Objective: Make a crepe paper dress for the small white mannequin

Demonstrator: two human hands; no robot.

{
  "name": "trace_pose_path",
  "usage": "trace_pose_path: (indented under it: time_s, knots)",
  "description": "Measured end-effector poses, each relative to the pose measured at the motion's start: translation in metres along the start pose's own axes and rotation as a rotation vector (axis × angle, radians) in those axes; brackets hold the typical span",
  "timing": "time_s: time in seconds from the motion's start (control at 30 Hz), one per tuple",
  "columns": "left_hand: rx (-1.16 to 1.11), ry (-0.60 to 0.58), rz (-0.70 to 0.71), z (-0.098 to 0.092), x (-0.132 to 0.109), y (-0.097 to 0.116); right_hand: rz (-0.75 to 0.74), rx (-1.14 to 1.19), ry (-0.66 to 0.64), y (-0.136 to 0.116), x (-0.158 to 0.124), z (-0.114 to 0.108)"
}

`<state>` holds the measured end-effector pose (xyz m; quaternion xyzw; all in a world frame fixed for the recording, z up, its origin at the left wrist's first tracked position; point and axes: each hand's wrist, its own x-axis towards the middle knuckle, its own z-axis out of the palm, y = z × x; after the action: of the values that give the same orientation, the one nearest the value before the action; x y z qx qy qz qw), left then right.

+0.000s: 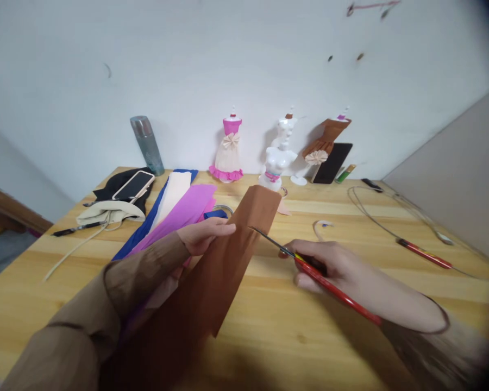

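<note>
A craft corner, whether in a home or workshop unclear: small dress forms (280, 159) line the back edge of the desk (269, 320), coloured strips (181, 209) lie toward its left edge, a brown sheet (224, 274) mid-desk.

The brown strip (214, 282) looks matt (paper or cloth, hard to tell). The red handle (331, 284) is glossy; the tabletop (277, 315), smooth wood.

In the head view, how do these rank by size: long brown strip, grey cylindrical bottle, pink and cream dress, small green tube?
1. Long brown strip: clearly largest, partly because nearest.
2. Grey cylindrical bottle and pink and cream dress: too alike to rank.
3. Small green tube: smallest.
</note>
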<state>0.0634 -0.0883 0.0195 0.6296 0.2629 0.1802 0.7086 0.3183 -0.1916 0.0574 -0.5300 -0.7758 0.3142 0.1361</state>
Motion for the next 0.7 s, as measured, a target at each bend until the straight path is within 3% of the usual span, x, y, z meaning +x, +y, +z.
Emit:
trace_pose_path:
  time_s: [0.13,0.33,0.5,0.7]
  knots:
    - [-0.282,-0.018,-0.001,-0.012,0.002,0.013,-0.037,0.019,-0.007,0.008,0.009,-0.010]
    - [-0.211,0.090,0.055,-0.015,0.000,0.040,-0.149,0.073,-0.072,0.013,0.019,-0.021]
    - [-0.167,0.186,0.141,-0.007,0.001,0.040,-0.201,0.081,-0.167,0.006,0.024,-0.030]
    - [-0.148,0.217,0.126,0.004,0.002,0.037,-0.281,0.081,-0.147,0.002,0.033,-0.028]
